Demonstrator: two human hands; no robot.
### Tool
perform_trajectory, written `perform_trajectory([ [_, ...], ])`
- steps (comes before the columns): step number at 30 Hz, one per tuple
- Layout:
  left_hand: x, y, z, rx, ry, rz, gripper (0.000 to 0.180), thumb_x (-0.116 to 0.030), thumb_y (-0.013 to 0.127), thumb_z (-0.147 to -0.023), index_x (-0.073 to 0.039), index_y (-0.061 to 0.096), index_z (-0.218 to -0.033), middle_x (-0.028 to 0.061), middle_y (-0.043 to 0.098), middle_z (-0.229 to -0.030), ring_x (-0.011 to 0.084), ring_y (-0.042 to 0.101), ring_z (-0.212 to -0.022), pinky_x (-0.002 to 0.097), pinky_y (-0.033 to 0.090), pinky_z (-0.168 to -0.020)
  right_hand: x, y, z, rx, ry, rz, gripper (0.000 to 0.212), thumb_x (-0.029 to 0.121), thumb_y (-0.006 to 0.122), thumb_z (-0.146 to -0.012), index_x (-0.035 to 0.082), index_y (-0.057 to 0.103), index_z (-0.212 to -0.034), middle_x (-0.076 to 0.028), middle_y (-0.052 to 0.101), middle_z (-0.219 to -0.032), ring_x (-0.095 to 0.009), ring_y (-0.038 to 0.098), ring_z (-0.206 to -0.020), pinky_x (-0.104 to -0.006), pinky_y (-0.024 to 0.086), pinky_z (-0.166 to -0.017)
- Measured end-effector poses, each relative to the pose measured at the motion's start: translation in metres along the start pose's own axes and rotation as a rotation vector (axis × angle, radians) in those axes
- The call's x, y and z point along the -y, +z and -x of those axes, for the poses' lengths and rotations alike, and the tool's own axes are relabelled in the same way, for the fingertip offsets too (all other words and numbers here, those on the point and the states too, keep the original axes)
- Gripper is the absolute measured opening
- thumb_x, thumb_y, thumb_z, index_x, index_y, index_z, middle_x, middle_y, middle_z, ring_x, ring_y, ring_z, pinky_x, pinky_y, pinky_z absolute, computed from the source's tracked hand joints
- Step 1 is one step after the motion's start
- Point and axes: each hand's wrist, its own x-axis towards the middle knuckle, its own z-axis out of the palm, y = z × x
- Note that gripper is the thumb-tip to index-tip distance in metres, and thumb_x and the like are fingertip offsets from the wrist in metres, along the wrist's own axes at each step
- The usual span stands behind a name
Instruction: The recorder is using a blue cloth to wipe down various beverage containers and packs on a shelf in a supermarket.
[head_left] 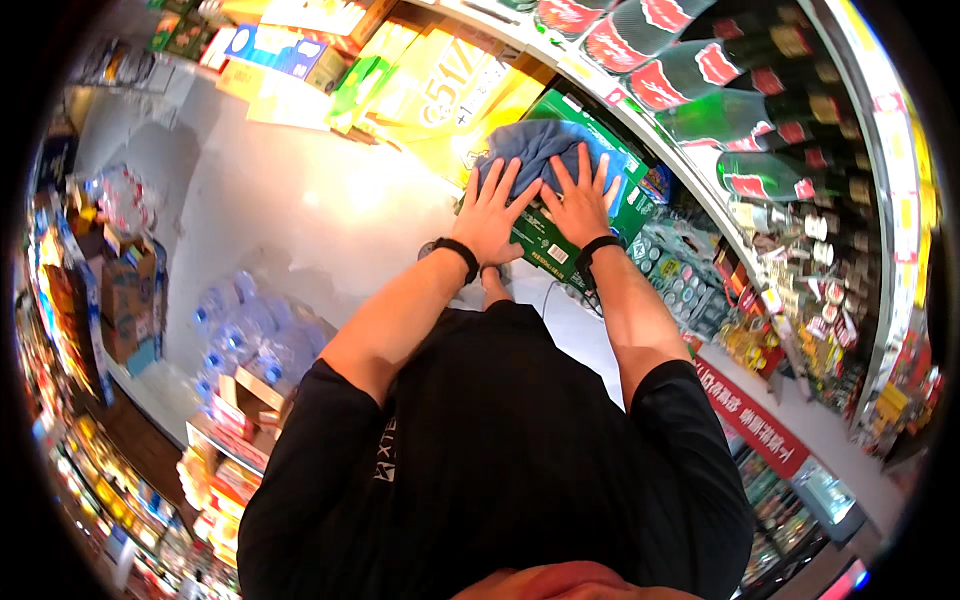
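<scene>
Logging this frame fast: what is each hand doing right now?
Left hand: open, fingers spread, flat on the blue cloth over the green carton.
Right hand: open, flat on the same cloth and carton; grips nothing.

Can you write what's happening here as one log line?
left hand flat on blue cloth | right hand flat beside | cloth on green box

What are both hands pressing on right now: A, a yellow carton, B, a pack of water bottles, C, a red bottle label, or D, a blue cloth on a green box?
D: the left hand and right hand lie flat, fingers spread, on a blue cloth spread over a green box.
</scene>
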Motion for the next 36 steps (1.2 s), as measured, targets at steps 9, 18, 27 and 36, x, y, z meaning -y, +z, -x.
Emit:
perform_trajectory([
  [9,-0.013,0.057,-0.037,-0.273,-0.183,0.071,0.113,-0.065,0.088,-0.087,-0.029,0.040,-0.182,0.0189,0.021,-0.193,0.0452,0.013,-0.179,0.0781,0.007,-0.138,-0.033,0.022,-0.043,-0.090,-0.136,0.166,0.062,0.056,0.057,-0.117,0.032,0.053,-0.174,-0.019,0.022,-0.192,-0.062,0.014,-0.172,-0.0848,0.012,-0.132],
  [18,-0.016,0.070,-0.033,-0.268,-0.202,0.011,0.104,-0.077,0.073,-0.096,-0.028,0.040,-0.182,0.0122,0.028,-0.192,0.0356,0.019,-0.179,0.0721,0.005,-0.142,-0.102,0.029,-0.176,-0.128,0.102,0.031,0.074,0.065,0.040,-0.120,0.027,0.039,-0.183,-0.017,0.030,-0.192,-0.047,0.022,-0.176,-0.0728,0.015,-0.138],
  [27,-0.018,0.069,-0.041,-0.217,-0.213,-0.004,0.106,-0.077,0.074,-0.095,-0.028,0.039,-0.182,0.0110,0.030,-0.191,0.0352,0.021,-0.179,0.0711,0.006,-0.143,-0.206,0.052,-0.244,-0.386,-0.035,0.100,0.055,0.034,0.044,-0.122,-0.002,0.064,-0.158,-0.026,0.063,-0.166,-0.049,0.058,-0.150,-0.0517,0.048,-0.125],
  [36,-0.020,0.062,-0.048,-0.152,-0.217,-0.029,0.108,-0.079,0.073,-0.096,-0.028,0.037,-0.184,0.0109,0.026,-0.193,0.0361,0.017,-0.180,0.0712,0.003,-0.142,-0.079,0.021,-0.145,-0.233,0.038,0.045,0.082,0.073,0.048,-0.116,0.013,0.055,-0.172,-0.028,0.055,-0.174,-0.044,0.051,-0.161,-0.0576,0.035,-0.133],
])
